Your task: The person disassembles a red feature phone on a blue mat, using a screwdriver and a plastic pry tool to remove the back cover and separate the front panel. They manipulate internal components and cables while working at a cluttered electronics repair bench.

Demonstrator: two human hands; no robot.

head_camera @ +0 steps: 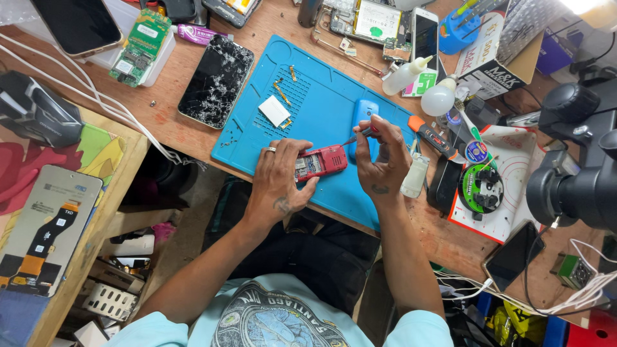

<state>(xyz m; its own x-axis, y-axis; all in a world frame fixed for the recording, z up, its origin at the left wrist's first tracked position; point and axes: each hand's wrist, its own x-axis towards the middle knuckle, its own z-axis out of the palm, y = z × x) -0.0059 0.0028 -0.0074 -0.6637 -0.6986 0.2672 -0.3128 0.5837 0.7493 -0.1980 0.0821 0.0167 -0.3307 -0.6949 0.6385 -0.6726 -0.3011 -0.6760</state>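
Note:
A small red phone [321, 162] with its back off lies on the blue work mat [308, 96], and my left hand [277, 181], with a ring on one finger, pins it down from the left. In my right hand [380, 160] is a thin screwdriver [357, 135] with a red handle, its tip at the phone's right end. A blue phone cover [364, 114] rests on the mat just above my right hand. A white square pad [274, 110] and small gold parts lie farther up the mat.
A cracked black smartphone [216, 80] lies left of the mat. Right of it are an orange-handled screwdriver [434, 137], a white bottle [405, 75], a green solder reel [481, 187] and a black microscope [578, 180]. Circuit boards, phones and white cables crowd the wooden desk.

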